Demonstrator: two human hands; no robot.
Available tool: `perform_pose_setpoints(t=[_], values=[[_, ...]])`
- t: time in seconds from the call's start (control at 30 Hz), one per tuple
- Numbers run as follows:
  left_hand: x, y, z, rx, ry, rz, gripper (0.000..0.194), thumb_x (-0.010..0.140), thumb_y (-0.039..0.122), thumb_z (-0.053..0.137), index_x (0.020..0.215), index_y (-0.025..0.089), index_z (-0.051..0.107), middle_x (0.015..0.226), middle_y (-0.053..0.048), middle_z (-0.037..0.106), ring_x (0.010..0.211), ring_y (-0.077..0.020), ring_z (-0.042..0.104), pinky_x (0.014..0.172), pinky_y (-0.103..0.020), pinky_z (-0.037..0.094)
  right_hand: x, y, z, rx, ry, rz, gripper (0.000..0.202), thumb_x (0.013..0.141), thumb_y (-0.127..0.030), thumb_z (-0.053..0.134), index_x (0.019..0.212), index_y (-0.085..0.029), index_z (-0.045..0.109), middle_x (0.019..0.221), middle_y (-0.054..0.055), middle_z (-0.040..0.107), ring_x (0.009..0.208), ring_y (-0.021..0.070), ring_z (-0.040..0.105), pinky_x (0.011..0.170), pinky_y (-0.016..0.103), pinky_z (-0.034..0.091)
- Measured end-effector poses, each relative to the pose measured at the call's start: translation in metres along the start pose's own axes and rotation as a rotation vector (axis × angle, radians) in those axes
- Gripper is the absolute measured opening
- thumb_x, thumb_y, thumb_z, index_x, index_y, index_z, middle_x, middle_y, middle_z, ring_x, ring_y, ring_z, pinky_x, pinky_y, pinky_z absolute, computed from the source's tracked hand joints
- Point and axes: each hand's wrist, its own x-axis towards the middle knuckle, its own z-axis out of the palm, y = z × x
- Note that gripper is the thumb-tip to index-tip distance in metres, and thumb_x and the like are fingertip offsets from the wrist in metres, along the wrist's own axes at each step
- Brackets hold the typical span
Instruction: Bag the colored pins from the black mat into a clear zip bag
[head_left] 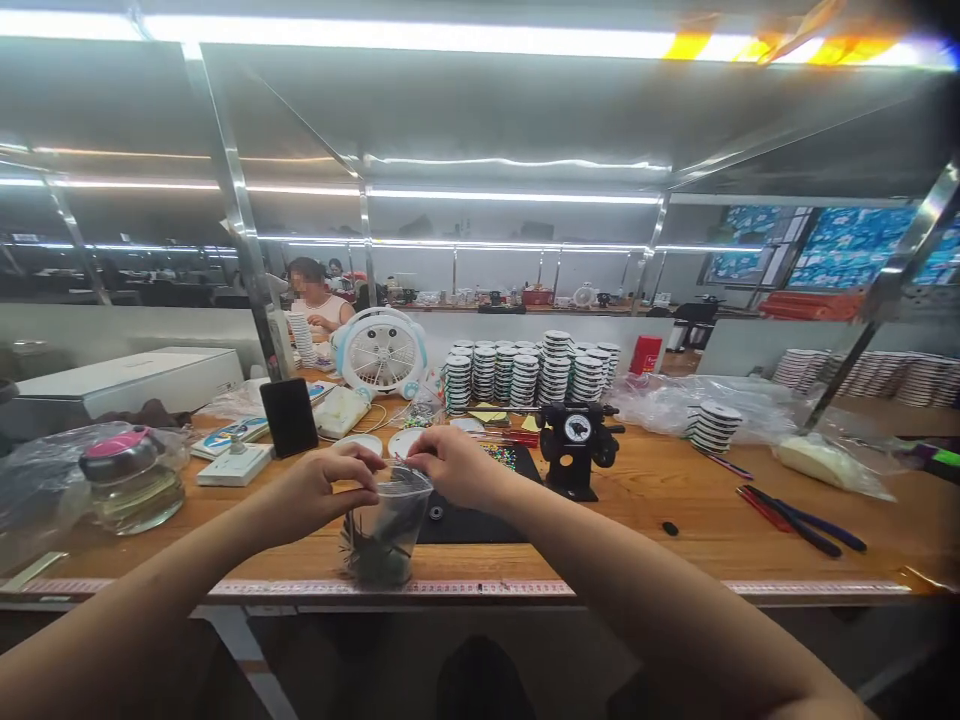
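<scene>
A clear zip bag [394,530] hangs just above the bench's front edge, with dark green stuff bunched in its bottom. My left hand [334,485] is closed in a pinch on the left side of the bag's top edge. On the other side, my right hand [454,465] pinches the bag's upper right rim near the zip strip. Behind the bag lies a black mat [465,525] with a small round metal piece [436,513] on it. Small coloured beads [501,457] are scattered at the mat's far side, partly hidden by my right hand.
A black winding device [574,450] stands right of the mat. Stacked spools [525,375] and a white fan [382,350] are behind. Pliers [806,520] lie at right. A glass jar [135,485] and a phone [289,417] are at left. Another person [319,300] sits beyond.
</scene>
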Motion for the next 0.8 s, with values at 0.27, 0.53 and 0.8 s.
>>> perform_pose_setpoints(t=[0.27,0.53,0.8], values=[[-0.002,0.010,-0.001,0.010,0.023,0.018,0.019,0.082,0.038,0.058,0.077,0.023,0.069,0.103,-0.002,0.060,0.095,-0.0158,0.056,0.083,-0.024,0.043,0.035,-0.031,-0.007,-0.552,-0.318,-0.186,0.014,0.073,-0.016,0.056,0.077,-0.014,0.069,0.078,0.007,0.064,0.069,0.0158,0.055,0.053,0.024,0.031],[-0.011,-0.011,0.003,-0.044,0.155,-0.014,0.019,0.079,0.039,0.061,0.084,0.022,0.068,0.106,-0.005,0.058,0.096,-0.0181,0.056,0.085,-0.029,0.043,0.010,0.006,-0.009,-0.234,-0.265,-0.230,0.016,0.076,-0.031,0.064,0.083,-0.019,0.072,0.088,0.005,0.061,0.079,0.0145,0.052,0.068,0.023,0.038],[-0.029,-0.024,0.024,-0.638,0.443,-0.366,0.032,0.069,0.040,0.070,0.090,0.015,0.069,0.093,-0.007,0.069,0.091,-0.0203,0.060,0.085,-0.029,0.046,-0.011,0.012,0.019,0.061,0.039,-0.040,0.008,0.074,-0.017,0.061,0.068,-0.017,0.067,0.062,-0.001,0.060,0.061,0.0107,0.052,0.058,0.021,0.037]])
